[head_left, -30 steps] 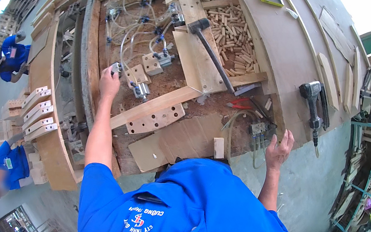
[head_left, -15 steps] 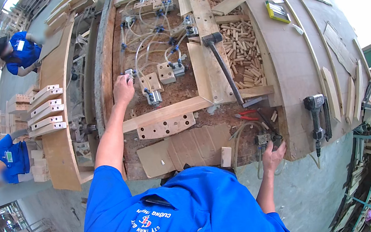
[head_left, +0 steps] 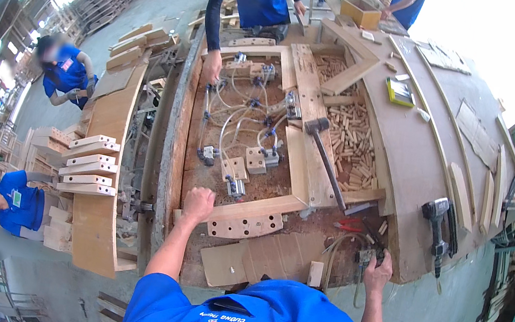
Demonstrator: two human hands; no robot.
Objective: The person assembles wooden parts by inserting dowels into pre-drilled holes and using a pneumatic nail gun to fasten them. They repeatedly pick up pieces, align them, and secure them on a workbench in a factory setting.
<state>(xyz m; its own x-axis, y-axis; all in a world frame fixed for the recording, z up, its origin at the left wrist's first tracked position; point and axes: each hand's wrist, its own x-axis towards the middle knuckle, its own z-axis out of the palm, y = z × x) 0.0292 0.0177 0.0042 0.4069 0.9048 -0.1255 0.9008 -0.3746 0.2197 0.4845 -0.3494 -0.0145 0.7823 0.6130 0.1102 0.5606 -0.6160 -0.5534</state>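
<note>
My left hand (head_left: 198,205) is closed in a fist at the near left end of a pale wooden rail (head_left: 251,207), part of a wooden frame. What it holds, if anything, is hidden. At the bench's near right corner my right hand (head_left: 378,270) is closed on a small air valve (head_left: 363,256) with clear hoses. Inside the frame lie air clamps (head_left: 235,187) with wooden blocks, joined by looping clear tubes (head_left: 229,127). A drilled wooden block (head_left: 245,226) lies along the rail's near side. A mallet (head_left: 326,161) rests across the right side.
Red-handled pliers (head_left: 348,224) lie near the valve. Wooden dowels (head_left: 355,142) fill a trough on the right. A nail gun (head_left: 436,232) lies farther right. Cardboard (head_left: 263,259) covers the near edge. Across the bench, a co-worker's hand (head_left: 212,66) reaches to the far left corner of the frame.
My left hand has drawn back from a clamp to the near rail and closed. My right hand stays at the valve. The view has shifted, bringing a co-worker across the bench into sight.
</note>
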